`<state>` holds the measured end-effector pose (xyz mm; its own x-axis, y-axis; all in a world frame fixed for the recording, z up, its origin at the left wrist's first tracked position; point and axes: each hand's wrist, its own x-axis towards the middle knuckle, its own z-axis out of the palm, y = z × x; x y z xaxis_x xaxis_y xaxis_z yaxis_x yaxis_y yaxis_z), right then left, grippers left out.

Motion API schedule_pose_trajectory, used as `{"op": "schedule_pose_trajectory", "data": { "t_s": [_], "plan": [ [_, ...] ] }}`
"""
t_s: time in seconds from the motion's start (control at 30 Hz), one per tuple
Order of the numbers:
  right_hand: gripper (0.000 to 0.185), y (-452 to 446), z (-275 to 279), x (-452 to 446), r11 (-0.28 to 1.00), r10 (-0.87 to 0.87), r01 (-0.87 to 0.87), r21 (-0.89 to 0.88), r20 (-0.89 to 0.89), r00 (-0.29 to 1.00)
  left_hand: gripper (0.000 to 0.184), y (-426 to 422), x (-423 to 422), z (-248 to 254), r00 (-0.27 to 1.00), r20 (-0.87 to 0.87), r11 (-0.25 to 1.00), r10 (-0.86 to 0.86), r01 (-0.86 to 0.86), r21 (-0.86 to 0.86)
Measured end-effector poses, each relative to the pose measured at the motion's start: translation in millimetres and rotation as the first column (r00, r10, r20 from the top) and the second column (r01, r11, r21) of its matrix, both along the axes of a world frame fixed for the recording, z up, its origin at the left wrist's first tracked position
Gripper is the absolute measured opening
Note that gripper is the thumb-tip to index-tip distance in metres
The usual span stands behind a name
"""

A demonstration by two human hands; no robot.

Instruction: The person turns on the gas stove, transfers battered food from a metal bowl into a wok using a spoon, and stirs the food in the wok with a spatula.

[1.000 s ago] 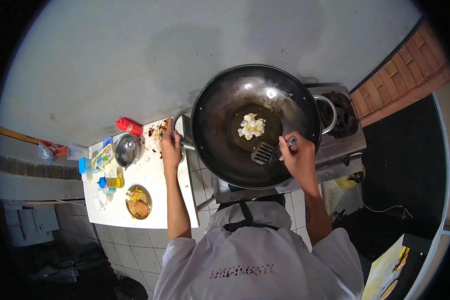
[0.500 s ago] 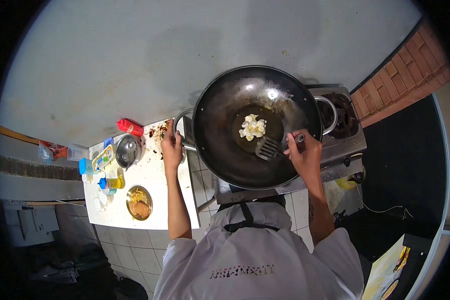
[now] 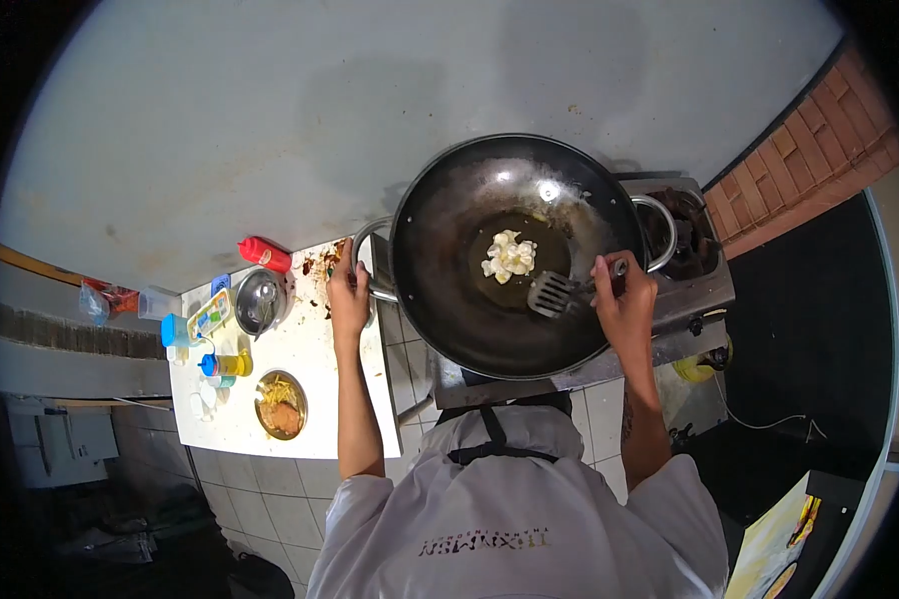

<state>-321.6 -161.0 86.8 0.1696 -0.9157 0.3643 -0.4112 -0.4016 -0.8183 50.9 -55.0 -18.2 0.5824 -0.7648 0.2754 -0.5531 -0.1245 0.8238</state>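
Observation:
A large black wok [image 3: 449, 299] rests over the stove, with oil pooled in its bottom. Pale cream-coloured lumps of food [image 3: 509, 257] lie in a heap in that oil. My left hand [image 3: 348, 299] is closed round the wok's left loop handle [image 3: 371, 245]. In my right hand [image 3: 624, 299] is a slotted spatula [image 3: 549, 296], its handle gripped by closed fingers. The spatula's head is inside the wok, just right of and below the food and apart from it. The wok's right loop handle [image 3: 666, 232] is free of my hands.
On the white table [image 3: 340, 419] at left stand a metal bowl [image 3: 260, 301], a plate of food [image 3: 281, 405], a red squeeze bottle [image 3: 264, 254] and a yellow bottle with blue cap [image 3: 227, 365]. A second burner [image 3: 691, 240] lies right of the wok. The grey wall [image 3: 270, 130] rises behind.
My right hand and the spatula have shifted right, away from the food. The food heap looks about the same. My left hand stays on the wok handle.

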Motion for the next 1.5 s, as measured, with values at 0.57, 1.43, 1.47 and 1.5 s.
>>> {"op": "schedule_pose_trajectory", "data": {
  "t_s": [0.57, 1.43, 1.47, 1.5],
  "plan": [
    [0.017, 3.9, -8.0, 2.4, 0.999, -0.042, 0.036, 0.039, 0.158, 0.987, 0.045, 0.3, -3.3, 1.9, 1.000, -0.008, 0.999, 0.030, -0.030, 0.014],
    [0.016, -11.7, 1.0, -9.3, 0.999, -0.032, 0.031, 0.021, 0.071, 0.997, 0.047, -0.7, 1.7, -1.5, 1.000, -0.015, 0.998, 0.010, -0.011, -0.057],
    [0.016, -13.3, 2.6, -11.3, 0.999, -0.031, 0.029, 0.021, 0.070, 0.997, 0.047, -0.7, 1.5, -1.2, 0.999, -0.032, 0.998, 0.005, -0.007, -0.063],
    [0.017, -14.6, 5.3, -13.2, 0.999, -0.040, 0.038, 0.035, 0.049, 0.998, 0.047, -0.4, 1.5, -0.9, 0.999, -0.034, 0.998, 0.007, -0.009, -0.064]
  ]
}}
